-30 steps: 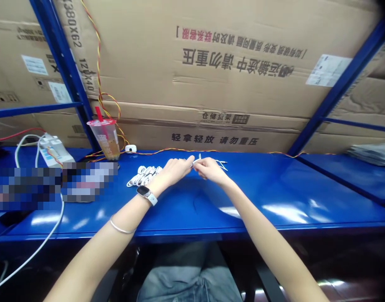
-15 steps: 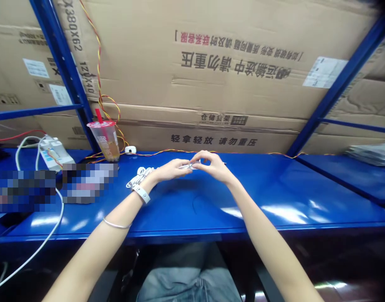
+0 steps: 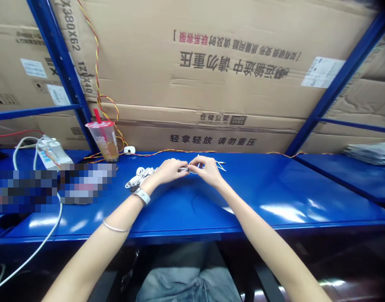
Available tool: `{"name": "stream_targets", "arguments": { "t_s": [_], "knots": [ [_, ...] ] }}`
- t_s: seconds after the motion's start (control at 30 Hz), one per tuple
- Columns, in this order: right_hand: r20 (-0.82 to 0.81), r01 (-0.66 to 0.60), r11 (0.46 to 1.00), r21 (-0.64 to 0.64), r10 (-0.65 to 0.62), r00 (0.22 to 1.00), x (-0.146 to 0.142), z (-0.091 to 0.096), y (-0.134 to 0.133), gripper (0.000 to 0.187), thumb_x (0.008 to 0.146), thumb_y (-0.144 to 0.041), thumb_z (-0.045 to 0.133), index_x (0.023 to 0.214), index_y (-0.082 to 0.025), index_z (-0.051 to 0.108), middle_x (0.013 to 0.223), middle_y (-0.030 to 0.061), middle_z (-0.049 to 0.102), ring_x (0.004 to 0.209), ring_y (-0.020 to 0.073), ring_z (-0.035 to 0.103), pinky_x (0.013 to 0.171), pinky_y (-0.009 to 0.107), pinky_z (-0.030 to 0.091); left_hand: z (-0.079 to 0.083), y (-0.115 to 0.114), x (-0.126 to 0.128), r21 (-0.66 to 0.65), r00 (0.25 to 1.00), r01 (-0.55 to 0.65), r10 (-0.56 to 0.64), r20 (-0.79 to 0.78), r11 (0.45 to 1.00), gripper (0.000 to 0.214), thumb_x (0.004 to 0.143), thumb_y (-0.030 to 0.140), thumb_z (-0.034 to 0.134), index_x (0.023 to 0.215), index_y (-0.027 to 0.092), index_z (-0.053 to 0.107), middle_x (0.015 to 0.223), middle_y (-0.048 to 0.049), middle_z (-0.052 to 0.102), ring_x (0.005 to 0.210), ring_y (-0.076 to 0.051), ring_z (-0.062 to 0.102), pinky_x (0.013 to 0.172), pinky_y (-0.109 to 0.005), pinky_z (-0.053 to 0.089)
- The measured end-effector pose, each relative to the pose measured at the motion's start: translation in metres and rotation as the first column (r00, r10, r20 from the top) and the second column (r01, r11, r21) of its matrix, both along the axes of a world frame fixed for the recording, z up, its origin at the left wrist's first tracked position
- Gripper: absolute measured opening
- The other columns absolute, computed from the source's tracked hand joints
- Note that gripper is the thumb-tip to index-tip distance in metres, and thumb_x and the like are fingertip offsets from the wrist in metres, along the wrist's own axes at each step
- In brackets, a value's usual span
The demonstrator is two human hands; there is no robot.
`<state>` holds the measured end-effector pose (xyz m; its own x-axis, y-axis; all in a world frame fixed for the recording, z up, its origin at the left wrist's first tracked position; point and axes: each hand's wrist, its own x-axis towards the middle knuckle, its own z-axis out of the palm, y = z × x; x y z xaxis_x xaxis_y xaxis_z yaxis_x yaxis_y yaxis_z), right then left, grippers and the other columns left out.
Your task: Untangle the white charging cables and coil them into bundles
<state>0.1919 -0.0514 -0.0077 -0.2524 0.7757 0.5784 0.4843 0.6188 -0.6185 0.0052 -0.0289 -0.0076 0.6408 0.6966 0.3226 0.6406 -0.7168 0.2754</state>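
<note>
My left hand (image 3: 171, 171) is closed around a bundled white cable (image 3: 183, 169), just above the blue shelf surface. Thumb and fingertips of my right hand (image 3: 208, 170) pinch together at the bundle's right end, touching or nearly touching the left fingertips. What exactly they grip is too small to make out. Thin white cable ends (image 3: 221, 163) stick out beyond the right hand. A coiled heap of white cables (image 3: 138, 178) lies beside my left wrist. A thin dark strand (image 3: 192, 203) rests on the shelf in front of my hands.
The blue shelf (image 3: 179, 218) backs onto large cardboard boxes (image 3: 230, 96). At left stand a drink cup with a red straw (image 3: 104, 140) and a white power strip (image 3: 55, 153). Yellow-red wires (image 3: 167, 151) run along the back. Flat packets (image 3: 370, 154) are stacked at far right.
My right hand has shifted slightly left and lower, its fingers pinching closer to my left hand. The cable ends beyond it now show more. The dark tie seen on the bundle earlier is hidden.
</note>
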Motion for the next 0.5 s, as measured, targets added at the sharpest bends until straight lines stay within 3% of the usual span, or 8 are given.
{"name": "stream_targets", "arguments": {
  "t_s": [0.13,0.27,0.37,0.5],
  "knots": [
    [-0.214,0.01,0.995,-0.1,-0.032,0.976,-0.002,-0.009,0.007,0.019,0.071,-0.035,0.069,0.066,-0.017,0.068,0.07,0.0042,0.068,0.065,0.0171,0.058,0.064,0.029,0.043,-0.004,0.0,0.003,0.286,0.996,-0.032,0.055,-0.072,0.958,0.021,0.092,0.033,0.051,0.096,0.019,0.066,0.093,-0.0064,0.07,0.088,-0.02,0.062,0.072,-0.028,0.039],
    [-0.462,-0.065,0.973,-0.222,-0.046,0.886,-0.004,-0.012,0.011,0.021,0.063,-0.035,0.074,0.062,-0.016,0.065,0.065,0.001,0.063,0.063,0.0148,0.055,0.063,0.028,0.041,-0.004,-0.001,0.008,0.564,0.986,0.013,0.083,-0.144,0.825,0.025,0.095,0.031,0.048,0.094,0.012,0.063,0.094,-0.0114,0.068,0.092,-0.023,0.06,0.08,-0.035,0.04],
    [-0.562,-0.14,0.944,-0.297,-0.054,0.826,-0.005,-0.012,0.01,0.02,0.059,-0.032,0.076,0.06,-0.016,0.064,0.065,0.0003,0.061,0.065,0.0134,0.053,0.064,0.027,0.04,-0.004,0.0,0.011,0.655,0.979,0.06,0.084,-0.185,0.753,0.029,0.096,0.033,0.044,0.093,0.01,0.062,0.09,-0.013,0.066,0.09,-0.024,0.058,0.078,-0.036,0.039],
    [-0.631,-0.25,0.883,-0.396,-0.064,0.773,-0.006,-0.008,0.006,0.026,0.056,-0.034,0.078,0.067,-0.016,0.064,0.071,0.0019,0.063,0.068,0.014,0.055,0.063,0.027,0.039,-0.004,-0.001,0.011,0.706,0.981,0.088,0.063,-0.185,0.703,0.032,0.099,0.032,0.037,0.103,0.01,0.06,0.087,-0.0113,0.065,0.086,-0.023,0.056,0.077,-0.035,0.038]
  ]
}}
